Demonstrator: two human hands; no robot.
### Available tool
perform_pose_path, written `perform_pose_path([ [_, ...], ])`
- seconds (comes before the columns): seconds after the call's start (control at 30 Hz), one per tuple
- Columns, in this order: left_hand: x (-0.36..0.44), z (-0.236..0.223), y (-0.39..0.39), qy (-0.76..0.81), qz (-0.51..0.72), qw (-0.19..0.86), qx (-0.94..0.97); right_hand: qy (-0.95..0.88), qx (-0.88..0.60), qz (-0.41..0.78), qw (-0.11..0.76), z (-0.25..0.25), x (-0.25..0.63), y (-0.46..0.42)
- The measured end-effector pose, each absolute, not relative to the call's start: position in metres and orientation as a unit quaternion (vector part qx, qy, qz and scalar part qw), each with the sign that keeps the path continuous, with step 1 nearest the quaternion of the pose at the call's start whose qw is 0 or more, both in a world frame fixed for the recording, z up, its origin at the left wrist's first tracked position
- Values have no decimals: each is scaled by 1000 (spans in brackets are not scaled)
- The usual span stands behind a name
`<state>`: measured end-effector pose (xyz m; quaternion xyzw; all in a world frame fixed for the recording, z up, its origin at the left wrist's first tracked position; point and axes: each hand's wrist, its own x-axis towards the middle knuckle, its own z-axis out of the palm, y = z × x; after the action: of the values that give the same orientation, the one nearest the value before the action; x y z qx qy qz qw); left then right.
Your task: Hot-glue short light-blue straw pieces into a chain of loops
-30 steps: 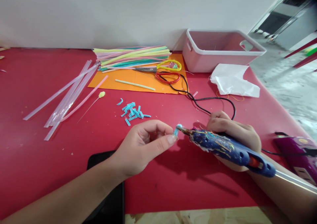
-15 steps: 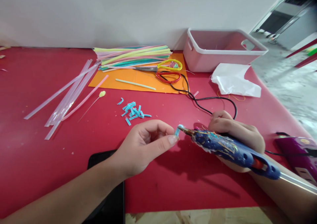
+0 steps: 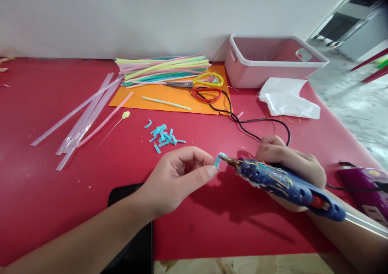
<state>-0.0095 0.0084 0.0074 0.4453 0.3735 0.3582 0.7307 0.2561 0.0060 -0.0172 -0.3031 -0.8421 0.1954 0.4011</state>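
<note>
Left hand [image 3: 178, 181]: thumb and forefinger pinch a short blue strip [image 3: 217, 161], held up above the red counter [image 3: 188, 237].
Right hand [image 3: 295, 163]: wraps around the blue glue gun [image 3: 291, 188], its nozzle at the strip's upper end; whether they touch is too small to tell.
Blue pieces [image 3: 163, 136]: a loose scatter just beyond the left hand.
Black slab [image 3: 136, 241]: lies partly under the left forearm.
Purple box [image 3: 360, 189]: near the right forearm.
Black cord [image 3: 266, 119]: loops beyond the right hand.
Scissors [image 3: 185, 84]: lie on orange paper [image 3: 130, 98], beside a bundle of coloured sticks [image 3: 166, 70].
Clear pinkish strips [image 3: 87, 124]: overlap at the left.
Pink basket [image 3: 266, 74]: stands at the back right, white sheet [image 3: 286, 98] in front.
</note>
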Motion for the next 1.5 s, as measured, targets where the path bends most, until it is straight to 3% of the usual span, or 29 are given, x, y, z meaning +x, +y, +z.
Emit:
perform_pose_path([
  [0.97, -11, 1, 6, 373, 369, 640, 562, -871, -280, 159, 372, -15, 257, 8],
  [1.5, -12, 3, 6, 386, 359, 656, 540, -864, -294, 151, 380, -13, 256, 6],
])
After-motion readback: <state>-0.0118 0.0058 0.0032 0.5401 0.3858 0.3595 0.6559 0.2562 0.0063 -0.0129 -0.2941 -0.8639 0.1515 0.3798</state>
